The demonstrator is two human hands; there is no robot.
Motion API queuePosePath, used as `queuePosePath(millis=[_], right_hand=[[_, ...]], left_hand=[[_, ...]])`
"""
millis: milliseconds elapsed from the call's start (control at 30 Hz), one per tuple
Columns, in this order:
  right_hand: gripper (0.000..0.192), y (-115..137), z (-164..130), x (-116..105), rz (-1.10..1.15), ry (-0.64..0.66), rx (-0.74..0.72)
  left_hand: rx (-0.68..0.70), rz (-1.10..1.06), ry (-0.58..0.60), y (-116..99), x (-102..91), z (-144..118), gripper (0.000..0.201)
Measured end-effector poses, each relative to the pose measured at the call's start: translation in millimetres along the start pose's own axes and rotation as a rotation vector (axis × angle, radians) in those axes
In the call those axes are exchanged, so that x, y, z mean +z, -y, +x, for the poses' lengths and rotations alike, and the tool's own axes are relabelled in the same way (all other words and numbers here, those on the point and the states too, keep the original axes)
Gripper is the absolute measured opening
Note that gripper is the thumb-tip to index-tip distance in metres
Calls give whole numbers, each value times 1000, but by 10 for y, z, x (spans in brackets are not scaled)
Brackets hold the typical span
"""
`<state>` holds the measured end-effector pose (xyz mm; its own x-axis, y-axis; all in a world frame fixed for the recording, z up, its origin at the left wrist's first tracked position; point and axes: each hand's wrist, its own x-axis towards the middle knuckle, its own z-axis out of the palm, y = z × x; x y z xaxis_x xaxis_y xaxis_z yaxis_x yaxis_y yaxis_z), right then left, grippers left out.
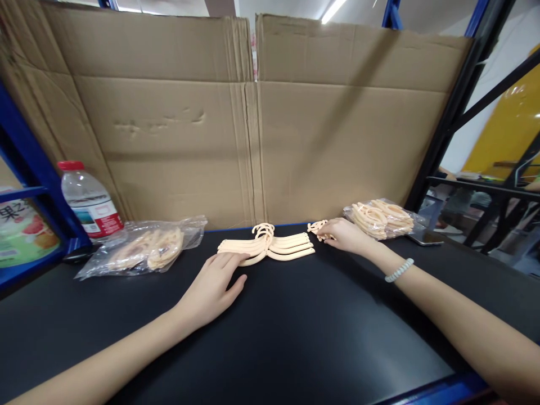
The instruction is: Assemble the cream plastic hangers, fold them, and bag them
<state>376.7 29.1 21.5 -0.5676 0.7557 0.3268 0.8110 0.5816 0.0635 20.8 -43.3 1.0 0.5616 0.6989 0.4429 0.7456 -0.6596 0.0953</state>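
Several cream plastic hangers point(289, 248) lie side by side, overlapping, on the black tabletop, their hooks towards the cardboard. My left hand point(213, 287) rests flat at their left arms, fingers stretched out over the nearest one and thumb apart. To the right of the hangers is a little pile of small cream plastic pieces point(314, 226). My right hand point(343, 233), with a pale bead bracelet on its wrist, reaches into that pile. Its thumb and fingers are pinched together on a small piece, mostly hidden by the fingertips.
A clear bag of cream parts point(145, 250) lies at left, by a red-capped water bottle point(90, 202). Another bag of cream parts point(379, 218) sits at right, beside a phone point(426, 238). Tall cardboard point(177, 124) walls off the back, and blue and black frame posts flank the table.
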Motion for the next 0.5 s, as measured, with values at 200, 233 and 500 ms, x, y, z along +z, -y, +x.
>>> queuePosePath(millis=[200,233,500], right_hand=[[13,-32,-22,-16,74,-114,31],[14,-35,-26,-23,92,-151,63],[29,-75,-32,-73,273,-518,419]], left_hand=[[-5,-23,-16,4,15,1,31],[-7,-30,-14,1,14,2,31],[-21,-47,25,-36,-7,-1,30]])
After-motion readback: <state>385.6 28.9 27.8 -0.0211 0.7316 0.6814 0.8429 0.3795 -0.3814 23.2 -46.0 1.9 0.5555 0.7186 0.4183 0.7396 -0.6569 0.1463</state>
